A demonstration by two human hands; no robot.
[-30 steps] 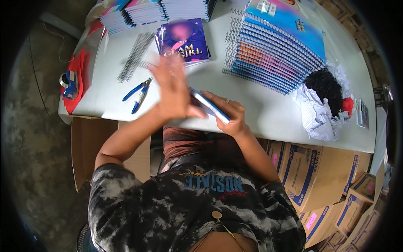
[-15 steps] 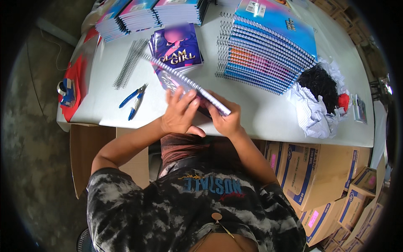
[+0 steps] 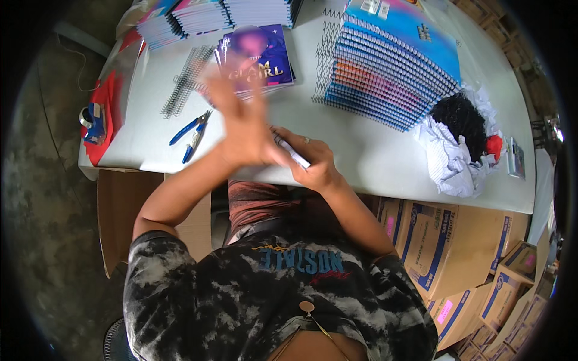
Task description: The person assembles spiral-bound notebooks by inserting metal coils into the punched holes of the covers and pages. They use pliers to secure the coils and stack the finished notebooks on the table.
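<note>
My right hand (image 3: 316, 163) is closed around a spiral notebook (image 3: 294, 151), of which only a narrow pale edge and part of the coil show. In front of the notebook's far end is my left hand (image 3: 244, 132), blurred by motion. Its fingers are raised and spread, its thumb beside the notebook. Beyond it lies a small pile of purple notebooks (image 3: 276, 54), partly covered by my fingers. Loose metal spiral coils (image 3: 185, 87) rest left of that pile. Blue-handled cutting pliers (image 3: 191, 135) lie on the table, jaws pointing away from me.
A tall stack of blue spiral notebooks (image 3: 391, 75) stands at right, beside crumpled white cloth (image 3: 448, 162) and black material (image 3: 459, 126). More stacked notebooks (image 3: 201, 18) line the back left. A tape dispenser (image 3: 94, 125) sits on red material. Cardboard boxes (image 3: 445, 246) are below the table's right side.
My left hand has come off the notebook's cover and risen up and away, fingers spreading. My right hand has drawn the notebook slightly nearer and tilted it.
</note>
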